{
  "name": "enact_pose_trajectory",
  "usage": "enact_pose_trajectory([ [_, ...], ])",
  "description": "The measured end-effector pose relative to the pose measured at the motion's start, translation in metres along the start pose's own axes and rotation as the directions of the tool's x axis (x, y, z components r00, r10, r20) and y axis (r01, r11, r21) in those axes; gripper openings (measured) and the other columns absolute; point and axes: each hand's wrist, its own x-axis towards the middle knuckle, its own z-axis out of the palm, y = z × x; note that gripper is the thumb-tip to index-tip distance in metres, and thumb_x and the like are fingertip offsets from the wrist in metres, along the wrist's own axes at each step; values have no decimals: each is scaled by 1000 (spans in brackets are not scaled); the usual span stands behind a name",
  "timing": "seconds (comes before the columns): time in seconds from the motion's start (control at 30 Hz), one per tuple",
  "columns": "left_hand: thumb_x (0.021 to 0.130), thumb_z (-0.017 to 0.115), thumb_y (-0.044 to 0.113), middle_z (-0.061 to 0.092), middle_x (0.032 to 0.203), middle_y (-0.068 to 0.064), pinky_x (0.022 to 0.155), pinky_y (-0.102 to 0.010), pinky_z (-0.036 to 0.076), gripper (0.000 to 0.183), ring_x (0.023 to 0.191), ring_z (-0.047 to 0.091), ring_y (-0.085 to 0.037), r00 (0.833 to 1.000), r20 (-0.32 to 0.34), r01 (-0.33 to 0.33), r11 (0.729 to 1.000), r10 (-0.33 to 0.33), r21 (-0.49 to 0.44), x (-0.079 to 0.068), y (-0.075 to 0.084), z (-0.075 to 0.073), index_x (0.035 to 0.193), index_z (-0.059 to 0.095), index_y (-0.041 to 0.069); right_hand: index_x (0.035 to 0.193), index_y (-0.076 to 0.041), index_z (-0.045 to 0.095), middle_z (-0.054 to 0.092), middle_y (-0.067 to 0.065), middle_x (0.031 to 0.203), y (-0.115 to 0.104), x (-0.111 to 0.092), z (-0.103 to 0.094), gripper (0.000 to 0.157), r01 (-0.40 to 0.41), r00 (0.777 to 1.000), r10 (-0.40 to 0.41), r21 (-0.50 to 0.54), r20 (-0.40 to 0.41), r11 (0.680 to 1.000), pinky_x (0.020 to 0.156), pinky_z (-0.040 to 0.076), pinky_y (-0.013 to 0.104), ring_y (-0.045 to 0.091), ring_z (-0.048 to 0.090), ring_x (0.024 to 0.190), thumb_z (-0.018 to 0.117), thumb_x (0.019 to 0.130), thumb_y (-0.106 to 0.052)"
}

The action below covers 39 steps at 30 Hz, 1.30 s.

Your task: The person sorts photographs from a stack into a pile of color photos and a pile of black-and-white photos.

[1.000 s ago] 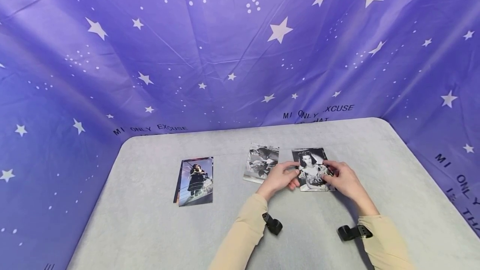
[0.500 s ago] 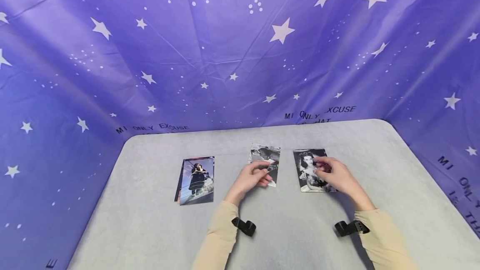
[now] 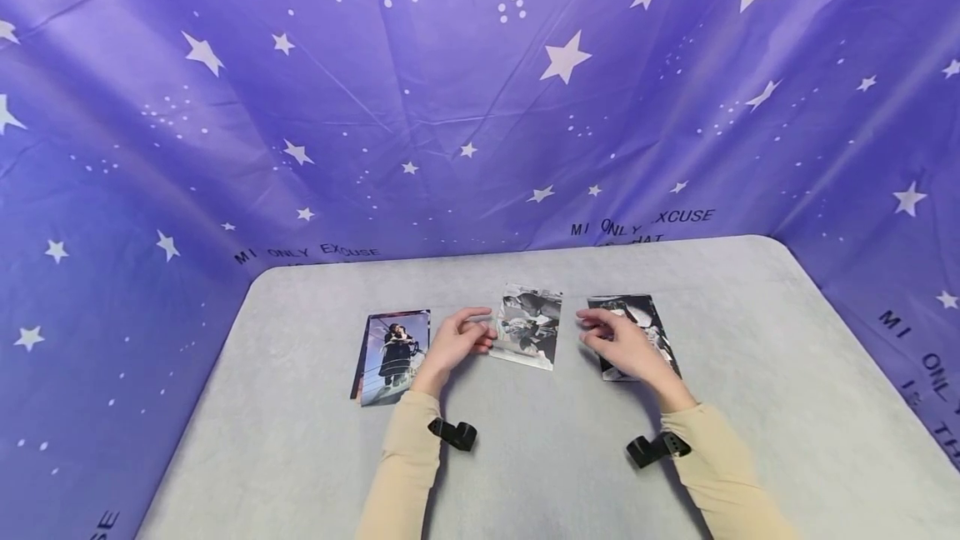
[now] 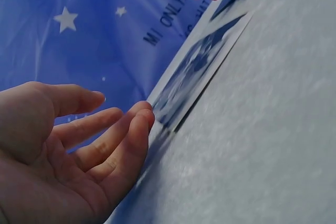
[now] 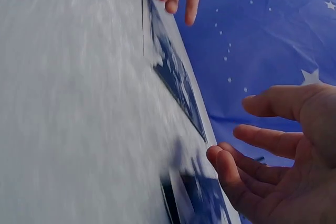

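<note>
In the head view, a stack of black-and-white photo prints (image 3: 529, 325) lies mid-table, with my left hand (image 3: 459, 342) just at its left edge. The left wrist view shows that hand's fingers (image 4: 137, 129) loosely bent with nothing between them. Over another black-and-white photo stack (image 3: 658, 332) on the right hovers my right hand (image 3: 624, 347), covering much of the picture. Its fingers (image 5: 229, 171) are relaxed and hold nothing in the right wrist view. A colour photo stack (image 3: 394, 361), showing figures at a ship's railing, lies to the left of my left hand.
All three stacks lie on a grey cloth-covered table (image 3: 540, 473). A purple star-printed curtain (image 3: 450, 90) hangs right behind the table's far edge and along both sides. Black straps with small devices (image 3: 454, 433) sit on both wrists.
Both hands were at the right photo stack. The left hand let go and moved left past the middle stack. The right hand came off its stack's right edge and shifted left.
</note>
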Motion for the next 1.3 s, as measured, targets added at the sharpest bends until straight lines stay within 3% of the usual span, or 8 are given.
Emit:
enact_pose_trajectory([
  [0.2, 93, 50, -6, 65, 98, -28, 71, -31, 57, 35, 73, 65, -16, 998, -58, 15, 1000, -14, 17, 5, 1, -5, 127, 52, -12, 129, 11, 51, 61, 27, 115, -8, 10, 15, 44, -34, 999, 33, 77, 11, 996, 84, 53, 40, 36, 62, 99, 63, 89, -3],
  [0.4, 93, 49, -7, 62, 104, -32, 75, -35, 57, 36, 79, 66, -23, 998, -67, 11, 1000, -10, 20, 11, 4, -6, 128, 51, -13, 133, 13, 46, 56, 34, 119, -14, 14, 27, 46, -115, 993, 119, 211, -4, 971, 76, 54, 31, 39, 60, 101, 58, 90, 2],
  [0.6, 94, 49, -5, 61, 109, -33, 78, -36, 56, 39, 84, 67, -27, 998, -44, 38, 999, -38, -15, 19, 2, -5, 132, 48, -12, 137, 12, 40, 51, 37, 125, -12, 17, 40, 51, -206, 974, 225, 347, -15, 915, 85, 52, 36, 41, 57, 107, 55, 89, 4],
  [0.77, 94, 50, -4, 62, 108, -31, 76, -33, 56, 40, 78, 66, -20, 999, -30, 39, 999, -39, -15, 19, 2, -3, 132, 47, -12, 140, 12, 36, 50, 36, 126, -13, 17, 43, 53, -235, 964, 267, 434, -13, 870, 83, 49, 25, 37, 57, 107, 53, 90, 4],
  [1.07, 90, 51, -8, 63, 106, -27, 72, -31, 57, 41, 74, 63, -16, 998, -57, 34, 999, -35, -16, 13, 0, 0, 131, 49, -10, 142, 10, 33, 46, 34, 129, -13, 17, 45, 54, -258, 946, 325, 619, 6, 742, 85, 52, 30, 20, 59, 95, 47, 90, 7],
  [1.2, 88, 53, -11, 63, 99, -22, 68, -28, 56, 42, 72, 61, -13, 999, -51, 16, 1000, -17, -25, 12, -3, 2, 129, 48, -12, 141, 11, 35, 45, 32, 126, -14, 16, 48, 57, -239, 946, 324, 649, -13, 723, 80, 53, 26, 15, 58, 90, 51, 86, 10],
  [1.3, 85, 57, -14, 61, 96, -18, 68, -26, 55, 46, 73, 59, -12, 999, -52, 13, 999, -16, -42, 11, -5, 4, 129, 48, -11, 139, 11, 37, 45, 31, 126, -12, 16, 50, 59, -219, 950, 310, 644, -28, 733, 78, 52, 22, 14, 58, 90, 54, 83, 12],
])
